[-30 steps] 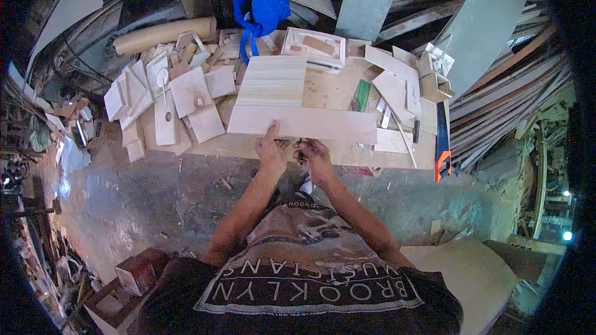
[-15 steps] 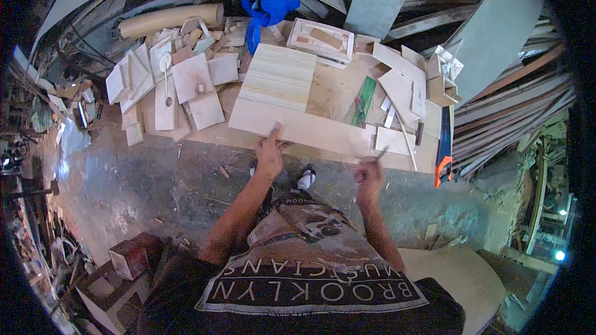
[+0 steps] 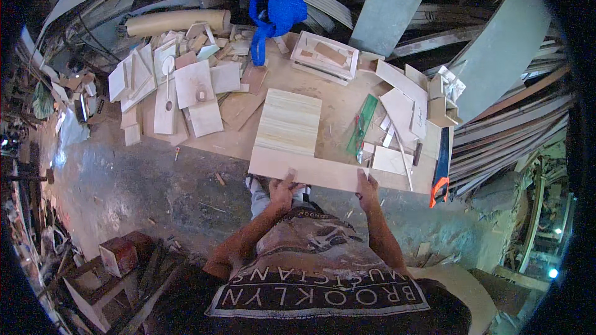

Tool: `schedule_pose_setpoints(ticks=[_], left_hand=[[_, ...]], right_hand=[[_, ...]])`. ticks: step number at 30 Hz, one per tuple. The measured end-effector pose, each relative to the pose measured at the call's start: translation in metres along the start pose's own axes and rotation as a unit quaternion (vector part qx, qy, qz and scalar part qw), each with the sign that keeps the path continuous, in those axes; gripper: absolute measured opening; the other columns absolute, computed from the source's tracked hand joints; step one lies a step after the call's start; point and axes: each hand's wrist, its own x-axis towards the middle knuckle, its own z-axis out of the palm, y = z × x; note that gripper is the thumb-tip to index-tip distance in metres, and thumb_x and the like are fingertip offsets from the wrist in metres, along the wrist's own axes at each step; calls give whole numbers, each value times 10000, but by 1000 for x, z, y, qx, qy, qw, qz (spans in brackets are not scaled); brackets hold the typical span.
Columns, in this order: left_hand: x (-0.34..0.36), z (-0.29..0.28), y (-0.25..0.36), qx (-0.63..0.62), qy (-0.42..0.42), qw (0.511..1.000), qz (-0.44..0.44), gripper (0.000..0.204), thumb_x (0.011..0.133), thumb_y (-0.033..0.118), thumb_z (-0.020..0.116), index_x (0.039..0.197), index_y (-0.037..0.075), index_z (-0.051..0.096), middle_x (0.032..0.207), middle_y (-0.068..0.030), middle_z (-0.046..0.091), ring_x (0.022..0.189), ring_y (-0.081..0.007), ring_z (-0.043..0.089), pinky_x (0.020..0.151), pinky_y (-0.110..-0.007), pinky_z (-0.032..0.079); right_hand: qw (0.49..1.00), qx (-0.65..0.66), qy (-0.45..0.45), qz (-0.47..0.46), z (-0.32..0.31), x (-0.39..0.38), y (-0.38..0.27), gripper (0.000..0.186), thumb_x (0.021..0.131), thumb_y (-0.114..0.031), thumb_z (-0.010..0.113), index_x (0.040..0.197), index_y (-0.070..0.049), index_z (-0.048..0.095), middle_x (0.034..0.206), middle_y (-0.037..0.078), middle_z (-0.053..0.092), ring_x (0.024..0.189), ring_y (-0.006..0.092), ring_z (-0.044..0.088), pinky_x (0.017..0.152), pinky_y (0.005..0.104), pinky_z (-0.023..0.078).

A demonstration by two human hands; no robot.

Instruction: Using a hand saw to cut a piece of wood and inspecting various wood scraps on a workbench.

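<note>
A long pale plank (image 3: 316,170) lies crosswise at the bench's near edge, along the near end of a squarish panel with streaked light grain (image 3: 285,121). My left hand (image 3: 282,189) grips the plank's near edge at the left, thumb on top and the other fingers partly hidden beneath. My right hand (image 3: 366,187) holds the same plank at its right end, fingers closed on it. To the right of the panel a green flat rectangular piece (image 3: 360,124) lies on the plywood bench (image 3: 223,146), with small items at its near end.
Piled offcuts (image 3: 195,87) cover the bench's left, below a cardboard tube (image 3: 174,23). A blue bag (image 3: 279,0) hangs at the back, near a shallow wooden box (image 3: 325,56). Cut pieces (image 3: 394,111) and an orange-handled saw (image 3: 439,189) lie at the right. Long boards (image 3: 496,149) stack beyond.
The plank and streaked panel have shifted toward me and rightward. My right hand, which held a small dark item away from the plank, is now on the plank's right end.
</note>
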Motion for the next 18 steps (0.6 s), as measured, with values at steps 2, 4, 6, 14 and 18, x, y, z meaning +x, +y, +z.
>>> schedule_pose_setpoints(ticks=[2, 4, 6, 14, 18], left_hand=[[13, -1, -7, 28, 34, 999, -4, 359, 875, 164, 663, 1165, 29, 502, 1065, -142, 604, 934, -277, 641, 752, -416, 582], [33, -10, -16, -39, 20, 999, 29, 484, 843, 262, 708, 1191, 9, 485, 1047, -157, 608, 912, -273, 648, 706, -391, 581], [29, 19, 2, 52, 51, 997, -40, 549, 813, 329, 729, 1182, 0, 492, 1034, -160, 608, 891, -263, 650, 689, -386, 579], [31, 6, 84, 587, 30, 805, 83, 721, 713, 437, 788, 1148, -69, 514, 1099, -244, 577, 950, -330, 610, 771, -432, 535], [53, 28, 114, 661, 90, 644, 375, 764, 687, 325, 820, 1238, -56, 452, 1237, -271, 480, 1153, -371, 488, 949, -460, 442]], right_hand=[[999, 33, 15, 5, 9, 21, -4, 283, 907, -352, 612, 978, -79, 602, 660, -46, 527, 471, 49, 443, 374, 214, 307], [998, 64, 24, 14, 23, 34, -16, 296, 906, -348, 614, 993, -66, 596, 671, -41, 526, 469, 52, 433, 382, 213, 309], [998, 59, 20, 16, 15, 35, -34, 330, 910, -316, 611, 1112, -61, 549, 692, -22, 536, 481, 62, 436, 393, 210, 298], [988, 132, -69, 38, -2, 49, -86, 419, 867, -95, 518, 1273, -67, 423, 755, 54, 565, 482, 110, 461, 391, 244, 328], [970, 108, -81, 202, -15, 93, -104, 228, 901, -209, 457, 1026, -35, 533, 647, 69, 494, 399, 94, 355, 340, 217, 304]])
